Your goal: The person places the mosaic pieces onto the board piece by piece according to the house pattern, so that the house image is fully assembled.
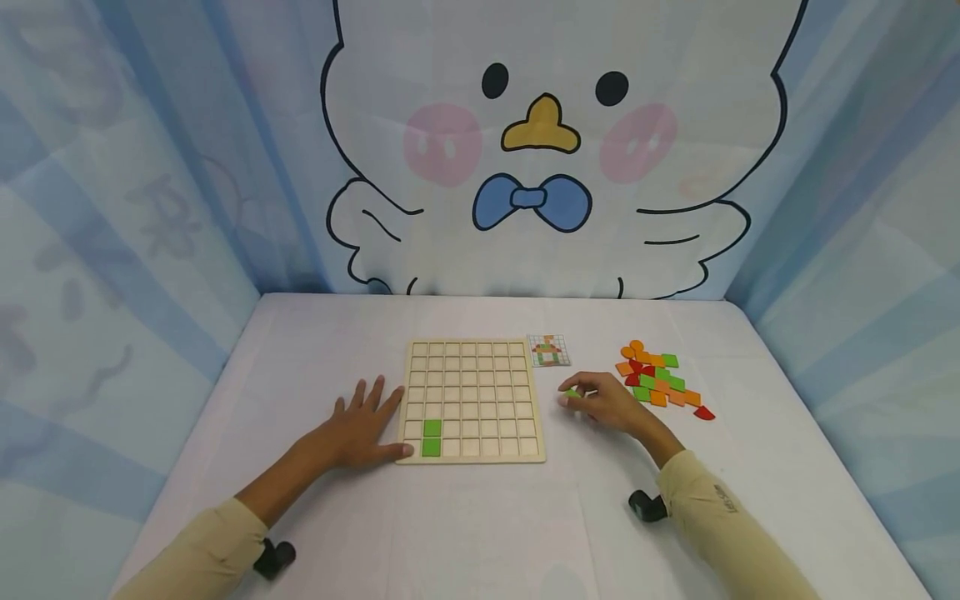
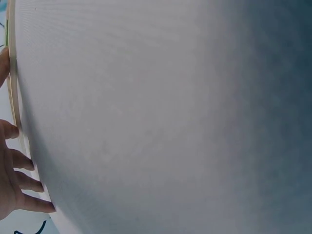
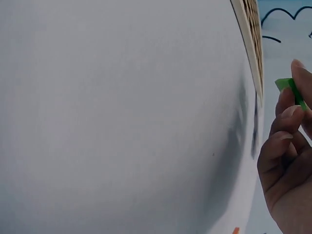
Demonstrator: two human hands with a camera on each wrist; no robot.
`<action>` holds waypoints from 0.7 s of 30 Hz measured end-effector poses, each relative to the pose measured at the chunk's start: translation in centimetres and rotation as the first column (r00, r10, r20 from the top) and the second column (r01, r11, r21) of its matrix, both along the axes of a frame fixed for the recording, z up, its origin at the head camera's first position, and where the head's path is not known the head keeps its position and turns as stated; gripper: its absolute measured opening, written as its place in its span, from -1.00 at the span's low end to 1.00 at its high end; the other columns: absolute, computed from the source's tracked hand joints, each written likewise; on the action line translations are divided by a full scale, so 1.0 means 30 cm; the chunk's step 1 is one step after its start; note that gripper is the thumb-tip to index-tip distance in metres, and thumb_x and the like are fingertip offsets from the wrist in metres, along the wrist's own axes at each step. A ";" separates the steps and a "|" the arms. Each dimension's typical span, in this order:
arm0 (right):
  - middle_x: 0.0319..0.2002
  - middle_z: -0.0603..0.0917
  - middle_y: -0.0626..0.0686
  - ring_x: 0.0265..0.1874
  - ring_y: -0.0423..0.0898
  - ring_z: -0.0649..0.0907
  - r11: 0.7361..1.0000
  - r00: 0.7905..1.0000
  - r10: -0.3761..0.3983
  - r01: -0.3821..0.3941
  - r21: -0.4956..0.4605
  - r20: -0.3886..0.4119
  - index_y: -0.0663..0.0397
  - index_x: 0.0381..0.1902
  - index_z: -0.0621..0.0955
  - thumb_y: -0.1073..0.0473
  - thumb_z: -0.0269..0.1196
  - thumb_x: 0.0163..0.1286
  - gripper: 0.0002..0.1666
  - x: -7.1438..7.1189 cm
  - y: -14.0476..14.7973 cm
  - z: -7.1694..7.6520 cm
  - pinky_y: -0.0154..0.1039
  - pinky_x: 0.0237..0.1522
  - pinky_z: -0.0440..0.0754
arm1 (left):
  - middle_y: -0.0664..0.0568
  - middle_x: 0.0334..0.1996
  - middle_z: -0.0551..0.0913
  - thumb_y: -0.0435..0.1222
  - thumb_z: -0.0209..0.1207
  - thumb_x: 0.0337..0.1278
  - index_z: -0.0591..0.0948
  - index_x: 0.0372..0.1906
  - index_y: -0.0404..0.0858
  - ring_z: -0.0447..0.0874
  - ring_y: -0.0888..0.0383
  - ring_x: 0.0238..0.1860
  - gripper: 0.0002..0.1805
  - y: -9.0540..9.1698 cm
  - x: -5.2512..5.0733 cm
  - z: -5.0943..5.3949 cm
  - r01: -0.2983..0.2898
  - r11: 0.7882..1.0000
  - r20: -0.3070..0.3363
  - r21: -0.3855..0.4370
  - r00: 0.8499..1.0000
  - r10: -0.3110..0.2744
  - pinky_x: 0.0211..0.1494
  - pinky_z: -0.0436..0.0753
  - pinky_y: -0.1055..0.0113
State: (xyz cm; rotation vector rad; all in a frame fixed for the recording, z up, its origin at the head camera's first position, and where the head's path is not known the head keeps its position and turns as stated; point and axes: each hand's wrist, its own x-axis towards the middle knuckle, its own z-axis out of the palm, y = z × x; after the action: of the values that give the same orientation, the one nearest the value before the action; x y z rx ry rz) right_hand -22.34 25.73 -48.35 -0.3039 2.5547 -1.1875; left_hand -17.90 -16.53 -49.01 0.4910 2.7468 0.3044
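Observation:
A wooden grid board lies flat on the white table, with two green square tiles in its second column from the left, in the bottom two rows. My left hand rests with spread fingers at the board's left edge, its thumb touching the lower left corner. In the air to the right of the board, my right hand pinches a green tile between thumb and fingers. The left wrist view shows only part of the left hand along the board's edge.
A small pattern card lies by the board's upper right corner. To the right of my right hand is a loose pile of orange, green and red tiles. Printed curtains enclose the table's back and sides.

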 end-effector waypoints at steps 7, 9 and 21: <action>-0.38 0.54 0.05 -0.63 -0.13 0.48 0.992 0.997 0.077 -0.079 -0.095 -0.024 0.17 -0.02 0.67 0.16 0.39 0.33 -0.69 -0.008 -0.109 0.006 -0.34 -0.58 0.48 | -0.40 0.57 -0.07 0.44 0.08 0.10 0.08 0.60 -0.21 -0.17 -0.52 0.53 0.15 -0.001 -0.001 -0.003 0.005 1.000 -0.007 -0.010 1.000 -0.005 0.36 0.07 -0.54; -0.36 0.55 0.03 -0.65 -0.16 0.48 0.986 0.995 0.100 -0.103 -0.129 -0.027 0.16 -0.01 0.67 0.14 0.41 0.32 -0.67 -0.014 -0.127 0.008 -0.33 -0.58 0.50 | -0.41 0.57 -0.07 0.44 0.08 0.10 0.08 0.60 -0.21 -0.17 -0.53 0.53 0.16 -0.001 -0.001 -0.005 0.006 1.000 -0.006 -0.006 1.000 -0.006 0.36 0.06 -0.54; -0.30 0.66 0.09 -0.61 -0.12 0.54 0.956 0.975 0.222 -0.219 -0.196 -0.007 0.21 0.13 0.64 0.23 0.37 0.34 -0.58 -0.030 -0.252 0.008 -0.31 -0.57 0.50 | -0.40 0.58 -0.08 0.45 0.08 0.09 0.08 0.60 -0.20 -0.17 -0.51 0.54 0.16 -0.001 -0.006 -0.011 0.001 1.000 0.004 -0.011 1.000 -0.001 0.37 0.06 -0.53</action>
State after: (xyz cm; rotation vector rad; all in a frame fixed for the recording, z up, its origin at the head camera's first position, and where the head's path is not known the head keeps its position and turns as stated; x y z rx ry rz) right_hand -23.23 18.18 -48.12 -0.6064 2.3199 -1.3484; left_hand -18.09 -16.57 -49.33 0.4878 2.7426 0.2900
